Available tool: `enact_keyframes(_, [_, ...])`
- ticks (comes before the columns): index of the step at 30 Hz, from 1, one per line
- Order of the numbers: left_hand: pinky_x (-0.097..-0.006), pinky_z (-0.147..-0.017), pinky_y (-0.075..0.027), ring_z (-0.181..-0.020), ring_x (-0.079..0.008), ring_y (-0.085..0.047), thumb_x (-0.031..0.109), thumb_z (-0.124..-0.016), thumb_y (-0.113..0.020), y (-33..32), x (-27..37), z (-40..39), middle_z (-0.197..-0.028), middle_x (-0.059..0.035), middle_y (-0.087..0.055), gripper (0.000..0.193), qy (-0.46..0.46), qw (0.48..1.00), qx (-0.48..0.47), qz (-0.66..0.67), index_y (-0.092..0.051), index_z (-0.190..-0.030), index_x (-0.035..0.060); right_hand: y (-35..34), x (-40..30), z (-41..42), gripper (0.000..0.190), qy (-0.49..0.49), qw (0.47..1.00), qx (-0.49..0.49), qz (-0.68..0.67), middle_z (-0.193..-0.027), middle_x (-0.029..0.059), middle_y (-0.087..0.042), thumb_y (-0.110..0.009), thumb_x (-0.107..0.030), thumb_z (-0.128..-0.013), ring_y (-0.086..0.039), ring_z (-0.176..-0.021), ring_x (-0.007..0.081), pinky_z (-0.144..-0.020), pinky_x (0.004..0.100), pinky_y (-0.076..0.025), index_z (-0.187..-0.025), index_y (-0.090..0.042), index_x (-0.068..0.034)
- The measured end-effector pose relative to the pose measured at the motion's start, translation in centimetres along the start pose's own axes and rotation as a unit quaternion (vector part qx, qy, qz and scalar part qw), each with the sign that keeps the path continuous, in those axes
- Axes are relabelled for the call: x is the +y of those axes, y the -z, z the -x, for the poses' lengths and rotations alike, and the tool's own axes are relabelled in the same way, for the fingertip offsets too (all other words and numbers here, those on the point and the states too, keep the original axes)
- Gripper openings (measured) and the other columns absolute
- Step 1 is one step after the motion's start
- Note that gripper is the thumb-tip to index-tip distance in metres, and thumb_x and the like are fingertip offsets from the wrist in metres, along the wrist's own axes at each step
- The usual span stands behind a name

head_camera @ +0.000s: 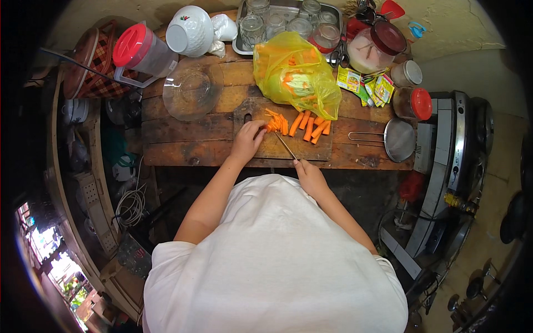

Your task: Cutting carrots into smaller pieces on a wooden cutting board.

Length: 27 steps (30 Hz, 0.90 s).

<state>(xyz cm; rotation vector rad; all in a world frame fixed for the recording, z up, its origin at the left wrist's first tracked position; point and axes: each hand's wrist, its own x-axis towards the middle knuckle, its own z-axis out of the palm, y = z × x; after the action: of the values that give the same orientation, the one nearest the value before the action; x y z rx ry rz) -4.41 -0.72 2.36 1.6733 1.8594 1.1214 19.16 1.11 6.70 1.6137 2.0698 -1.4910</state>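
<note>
On the wooden cutting board (259, 147), my left hand (248, 139) has its fingertips on cut carrot at the left side of a small heap of carrot strips (278, 123). My right hand (309, 174) grips the handle of a knife (286, 146) at the board's near edge; the blade slants up and left, its tip close to my left fingertips. Several carrot sticks (309, 128) lie to the right of the strips. Behind them a yellow plastic bag (266, 70) holds orange pieces and a pale green vegetable (300, 85), covering part of the board.
A clear glass plate (193, 89) lies left of the board, a wire strainer (399, 139) right of it. Behind stand a white bowl (189, 33), a red-lidded pitcher (143, 50), a metal tray (243, 48) of glasses, scissors (340, 54), jars and seasoning packets (349, 79). A stove (459, 133) is at the right.
</note>
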Motion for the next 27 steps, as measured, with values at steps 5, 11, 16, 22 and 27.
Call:
enact_keyframes(5, [-0.0354,-0.079,-0.05,-0.092,-0.0285,-0.062,0.001,-0.083,-0.067,0.2,0.0,-0.5,-0.099,-0.013,-0.064,0.026,-0.02,0.999,-0.025,-0.016,-0.06,-0.107,0.0019,0.5,0.4,0.8,0.042,-0.014,0.998,0.038,-0.055,-0.08,0.0262,-0.062,-0.043,-0.035,-0.101,-0.062,-0.078,0.0416,-0.071,0.0441,-0.047,-0.094,-0.058,0.003])
enact_keyframes(11, [-0.0353,-0.077,-0.05,-0.089,-0.0288,-0.06,0.001,-0.08,-0.068,0.5,0.0,0.1,-0.098,-0.0115,-0.063,0.026,-0.03,0.999,0.006,-0.01,-0.064,-0.106,0.0023,0.8,0.5,0.9,0.045,0.0,0.998,0.031,-0.055,-0.082,0.0274,-0.063,-0.042,-0.041,-0.099,-0.061,-0.082,0.0448,-0.072,0.0483,-0.047,-0.092,-0.057,0.0])
enact_keyframes(16, [-0.0376,-0.08,-0.05,-0.091,-0.0307,-0.059,-0.001,-0.077,-0.066,1.9,-0.5,0.5,-0.099,-0.0115,-0.061,0.023,-0.081,0.994,-0.013,-0.07,-0.065,-0.1,0.0037,0.8,0.2,0.7,0.044,0.023,0.997,0.039,-0.063,-0.081,0.0276,-0.063,-0.043,-0.041,-0.099,-0.061,-0.081,0.0448,-0.07,0.0487,-0.047,-0.091,-0.057,0.0])
enact_keyframes(22, [-0.0379,-0.08,-0.05,-0.092,-0.031,-0.059,0.003,-0.075,-0.068,2.2,0.2,1.4,-0.101,-0.0112,-0.062,0.026,-0.105,0.989,-0.029,-0.099,-0.066,-0.101,0.0054,0.4,-0.8,-0.2,0.045,0.033,0.999,0.014,-0.037,-0.082,0.0276,-0.063,-0.042,-0.041,-0.099,-0.061,-0.082,0.0446,-0.071,0.0491,-0.047,-0.091,-0.057,0.001])
enact_keyframes(27, [-0.0402,-0.086,-0.047,-0.098,-0.0306,-0.057,0.008,-0.075,-0.07,2.1,1.3,1.1,-0.105,-0.0097,-0.063,0.035,-0.057,0.989,-0.003,-0.136,-0.064,-0.11,0.0052,0.0,-2.2,-1.0,0.047,0.017,1.0,-0.005,-0.002,-0.083,0.0278,-0.064,-0.04,-0.041,-0.1,-0.062,-0.082,0.0444,-0.072,0.0499,-0.048,-0.09,-0.057,0.002])
